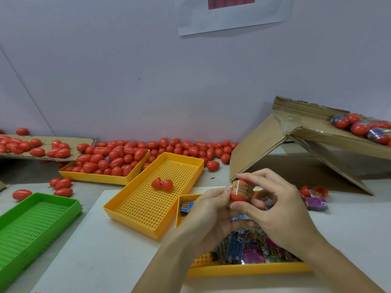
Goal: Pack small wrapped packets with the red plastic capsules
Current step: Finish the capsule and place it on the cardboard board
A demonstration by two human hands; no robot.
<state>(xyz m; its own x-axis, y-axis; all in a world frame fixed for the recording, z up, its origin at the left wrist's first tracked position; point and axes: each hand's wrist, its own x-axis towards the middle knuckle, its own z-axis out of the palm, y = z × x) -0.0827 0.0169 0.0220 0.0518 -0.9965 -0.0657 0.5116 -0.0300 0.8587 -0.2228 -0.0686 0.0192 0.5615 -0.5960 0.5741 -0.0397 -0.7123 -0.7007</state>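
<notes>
While wrapped packets (249, 246) sit piled in the yellow perforated plastic tray (249, 269) below, a label-banded red plastic capsule (241, 190) is being pinched by both hands, left (208, 214) and right (275, 206).

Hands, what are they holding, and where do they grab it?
Both hold one red capsule with a packet wrapped round it. The right hand pinches its top and bottom; the left hand touches its left side.

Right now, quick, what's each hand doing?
Left hand: fingers curled, holding the capsule from the left.
Right hand: pinching the same capsule, fingers over its top, thumb below.
</notes>
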